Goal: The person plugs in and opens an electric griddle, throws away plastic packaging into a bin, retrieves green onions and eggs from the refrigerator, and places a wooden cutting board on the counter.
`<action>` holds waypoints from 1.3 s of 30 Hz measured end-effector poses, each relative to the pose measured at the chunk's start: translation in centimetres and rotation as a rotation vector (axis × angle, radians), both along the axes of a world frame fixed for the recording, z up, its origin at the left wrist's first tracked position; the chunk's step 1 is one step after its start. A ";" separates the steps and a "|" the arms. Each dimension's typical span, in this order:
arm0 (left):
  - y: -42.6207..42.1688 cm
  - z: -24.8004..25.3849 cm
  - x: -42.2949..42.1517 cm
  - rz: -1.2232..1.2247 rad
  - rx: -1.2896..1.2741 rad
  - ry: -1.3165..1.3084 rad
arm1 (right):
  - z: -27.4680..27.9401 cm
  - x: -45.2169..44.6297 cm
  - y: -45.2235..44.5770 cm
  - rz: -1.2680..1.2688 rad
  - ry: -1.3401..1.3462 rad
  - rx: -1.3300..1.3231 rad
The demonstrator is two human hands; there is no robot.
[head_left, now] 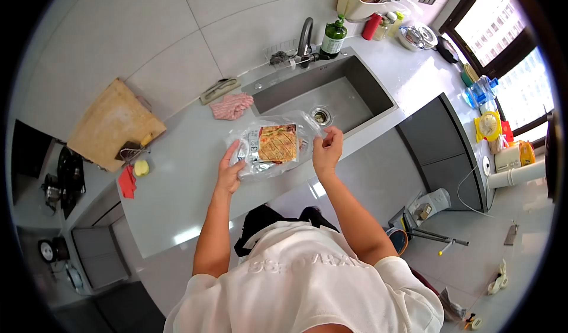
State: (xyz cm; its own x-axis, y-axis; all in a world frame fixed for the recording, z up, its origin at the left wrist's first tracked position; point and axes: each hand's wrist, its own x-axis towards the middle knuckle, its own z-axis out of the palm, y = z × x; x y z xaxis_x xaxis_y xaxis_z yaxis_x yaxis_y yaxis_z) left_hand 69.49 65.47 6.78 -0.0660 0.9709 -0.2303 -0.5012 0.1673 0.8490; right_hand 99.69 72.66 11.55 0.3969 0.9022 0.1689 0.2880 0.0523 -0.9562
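A clear plastic bag [253, 168] is stretched between my two hands above the counter's front edge, near the sink. Inside it lies a food packet [278, 144] with a printed picture of browned food on its front. My left hand [229, 168] grips the bag's left side, thumb over the plastic and fingers behind it. At the bag's right end, my right hand [327, 151] pinches the plastic between thumb and fingers. The bag partly covers the sink's near left corner.
Behind the bag is a grey sink [355, 105] with a dark faucet [306, 37] and a green pump bottle [333, 37]. A pink cloth [232, 106] lies left of the sink. Farther left are a wooden cutting board [112, 123], a yellowish round item [141, 168] and a red cloth-like piece [126, 182].
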 end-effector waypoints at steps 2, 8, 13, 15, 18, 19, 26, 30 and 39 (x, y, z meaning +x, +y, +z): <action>-0.3 0.1 1.9 0.060 -0.040 -0.094 | -3.0 2.6 1.2 0.239 0.154 -0.213; 1.8 0.2 8.0 0.085 0.010 -0.080 | -3.7 8.3 4.2 0.395 0.884 -0.611; 6.8 0.7 14.3 0.005 -0.003 0.085 | -2.8 13.0 6.6 0.521 0.834 -0.734; 9.7 0.2 16.8 -0.076 0.015 0.094 | -0.6 14.1 6.8 0.356 0.612 -0.661; 13.5 0.4 20.8 -0.188 0.024 0.019 | -2.2 18.1 8.3 0.230 0.705 -0.573; 15.0 0.5 22.3 -0.218 0.014 -0.016 | -2.3 19.4 8.8 0.141 0.679 -0.535; 23.5 0.0 34.1 -0.376 0.036 -0.123 | -3.3 28.7 12.4 -0.306 0.684 -0.367; 27.7 -1.0 40.5 -0.401 0.078 -0.084 | -4.1 34.2 15.2 -0.357 0.665 -0.247; 35.1 -3.7 56.9 -0.213 0.047 -0.122 | -5.4 49.4 25.3 -0.214 0.521 -0.236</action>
State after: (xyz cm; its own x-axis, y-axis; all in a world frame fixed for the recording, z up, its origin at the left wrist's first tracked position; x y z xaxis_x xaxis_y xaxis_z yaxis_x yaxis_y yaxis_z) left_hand 126.40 100.59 3.13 0.1665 0.9697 -0.1785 -0.5585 0.2420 0.7934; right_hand 149.12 97.98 6.17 0.5504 0.7824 -0.2913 -0.2400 -0.1859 -0.9528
